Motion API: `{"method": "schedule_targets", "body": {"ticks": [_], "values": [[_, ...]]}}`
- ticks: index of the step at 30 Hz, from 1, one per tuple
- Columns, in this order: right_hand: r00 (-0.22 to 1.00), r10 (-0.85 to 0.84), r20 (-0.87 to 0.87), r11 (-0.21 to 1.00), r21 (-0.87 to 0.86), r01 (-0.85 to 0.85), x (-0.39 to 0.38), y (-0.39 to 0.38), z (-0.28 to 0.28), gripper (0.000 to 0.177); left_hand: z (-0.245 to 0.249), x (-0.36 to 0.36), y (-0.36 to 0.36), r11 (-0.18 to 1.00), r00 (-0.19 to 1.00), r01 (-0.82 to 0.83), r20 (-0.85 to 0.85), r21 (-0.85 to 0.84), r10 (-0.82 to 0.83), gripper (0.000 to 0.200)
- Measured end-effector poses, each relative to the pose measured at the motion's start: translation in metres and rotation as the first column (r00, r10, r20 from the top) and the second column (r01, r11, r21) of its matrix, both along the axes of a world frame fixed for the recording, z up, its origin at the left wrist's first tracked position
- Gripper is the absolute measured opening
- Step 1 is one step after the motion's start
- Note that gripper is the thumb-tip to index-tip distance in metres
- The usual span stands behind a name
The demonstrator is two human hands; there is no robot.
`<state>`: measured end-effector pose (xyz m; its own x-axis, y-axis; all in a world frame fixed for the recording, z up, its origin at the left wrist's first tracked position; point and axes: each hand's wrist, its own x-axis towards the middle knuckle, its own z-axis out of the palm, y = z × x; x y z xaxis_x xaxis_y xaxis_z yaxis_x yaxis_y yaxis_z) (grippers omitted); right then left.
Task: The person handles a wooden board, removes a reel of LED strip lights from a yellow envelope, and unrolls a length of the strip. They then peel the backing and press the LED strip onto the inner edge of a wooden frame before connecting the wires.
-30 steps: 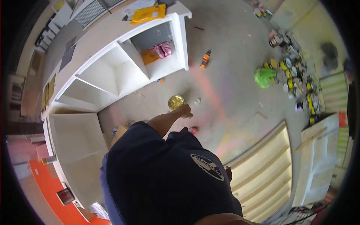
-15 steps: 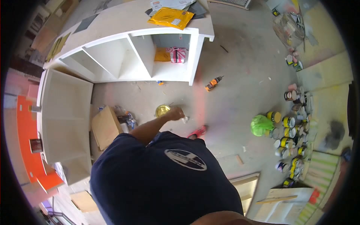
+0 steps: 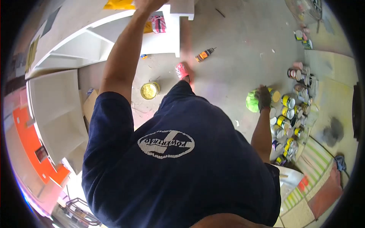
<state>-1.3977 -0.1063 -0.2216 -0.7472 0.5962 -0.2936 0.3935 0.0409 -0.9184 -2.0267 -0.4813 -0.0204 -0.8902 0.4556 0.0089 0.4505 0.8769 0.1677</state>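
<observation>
My left hand (image 3: 151,4) is at the top edge, over the white cabinet's top and beside a yellow packet (image 3: 119,4). The frame edge cuts it off, so its fingers and anything in them are hidden. Out to the right, my right hand (image 3: 263,98) looks dark, with loose fingers and nothing visible in them. It overlaps the view of a green plastic bag (image 3: 251,101) near the paint cans; contact cannot be made out. An open tin with yellowish contents (image 3: 149,91) stands on the floor, left of my pink shoe (image 3: 181,70).
An orange drill (image 3: 205,55) lies on the floor. The white cabinet (image 3: 172,38) spans the upper left, with a white shelf unit (image 3: 57,114) below it. Several paint cans (image 3: 288,101) crowd the right side, by a striped panel (image 3: 310,163).
My left hand has moved from beside the open tin up to the cabinet top. My right arm has come into view. The camera's view has shifted, and my shoe shows farther forward.
</observation>
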Motion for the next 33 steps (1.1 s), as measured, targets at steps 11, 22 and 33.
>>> {"method": "schedule_targets", "body": {"ticks": [11, 22, 33], "values": [[0.711, 0.431, 0.556, 0.819, 0.090, -0.567, -0.190, -0.050, 0.030, 0.025, -0.051, -0.045, -0.028, 0.790, 0.112, -0.284, -0.837, -0.544, -0.536, 0.040], [0.514, 0.645, 0.565, 0.677, -0.112, -0.727, -0.385, 0.090, 0.046, 0.024, 0.148, 0.067, -0.080, 0.528, 0.557, -0.456, -0.234, 0.716, 0.797, 0.009], [-0.259, 0.965, -0.034, -0.248, -0.435, -0.866, -0.488, -0.051, 0.148, 0.022, 0.045, 0.341, 0.110, -0.308, -0.031, -0.816, 0.496, 0.489, 0.868, 0.027]]}}
